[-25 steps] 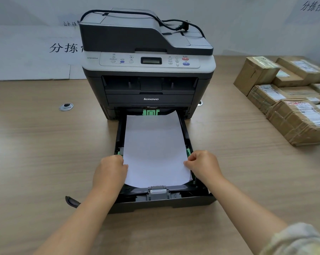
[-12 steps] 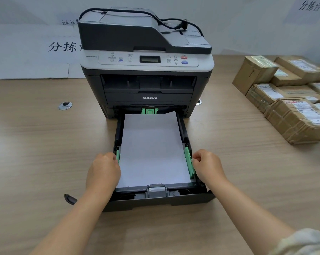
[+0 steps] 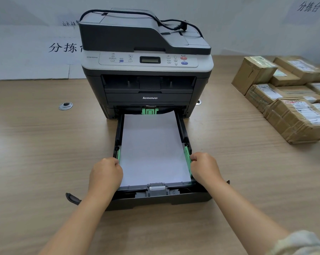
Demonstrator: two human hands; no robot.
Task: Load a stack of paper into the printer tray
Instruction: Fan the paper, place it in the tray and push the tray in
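Observation:
A grey and black printer (image 3: 146, 70) stands on the wooden table, its paper tray (image 3: 155, 199) pulled out toward me. A white stack of paper (image 3: 151, 148) lies flat inside the tray between two green side guides. My left hand (image 3: 105, 172) is curled at the left green guide (image 3: 119, 154), fingers closed on it. My right hand (image 3: 204, 167) pinches the right green guide (image 3: 187, 155) the same way. The paper's far end reaches under the printer body near a green rear part (image 3: 149, 111).
Several taped cardboard parcels (image 3: 291, 103) are piled at the right of the table. A round metal cable grommet (image 3: 65, 105) sits left of the printer. A black power cord (image 3: 155, 19) lies on the printer's top. A white wall with printed signs stands behind.
The paper, held bowed above the tray one second ago, now lies flat in it. Both hands have let go of the sheets and moved outward to the green side guides.

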